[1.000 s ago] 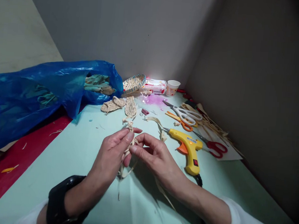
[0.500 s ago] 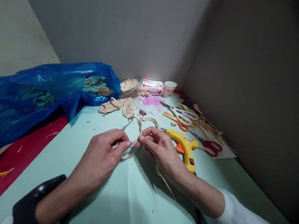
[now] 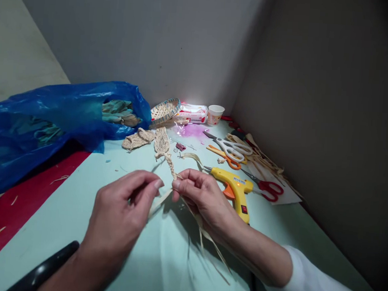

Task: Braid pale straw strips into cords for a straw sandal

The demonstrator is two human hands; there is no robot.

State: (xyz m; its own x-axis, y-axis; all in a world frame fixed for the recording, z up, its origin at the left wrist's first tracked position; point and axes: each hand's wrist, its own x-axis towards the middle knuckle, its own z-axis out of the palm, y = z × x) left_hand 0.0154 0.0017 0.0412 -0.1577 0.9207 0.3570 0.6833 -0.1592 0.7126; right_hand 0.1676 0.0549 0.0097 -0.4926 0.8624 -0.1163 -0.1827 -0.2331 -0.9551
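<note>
A thin braid of pale dried plant fibre (image 3: 170, 164) runs toward me from a flat coiled braided piece (image 3: 162, 141). My right hand (image 3: 199, 192) pinches its near end between thumb and fingers. Loose fibre strands (image 3: 218, 251) trail below that hand. My left hand (image 3: 123, 211) is closed, with thumb and forefinger together, just left of the braid's end. A wider pale strip (image 3: 160, 200) slants from my right fingertips down to my left hand, where the fingers hide its far part. A second braided piece (image 3: 138, 139) lies beside the coiled one.
A yellow glue gun (image 3: 237, 188) lies right of my hands, near red-handled (image 3: 270, 188), orange-handled (image 3: 232, 163) and white-handled scissors (image 3: 235, 148). Behind are a paper cup (image 3: 215, 115), a tissue pack (image 3: 192, 113) and a woven basket (image 3: 166, 110). A blue plastic bag (image 3: 60, 105) lies left.
My left hand has moved left and toward me, away from my right fingertips. The strip between them now runs straighter. More loose strands show below my right hand. The view has shifted slightly.
</note>
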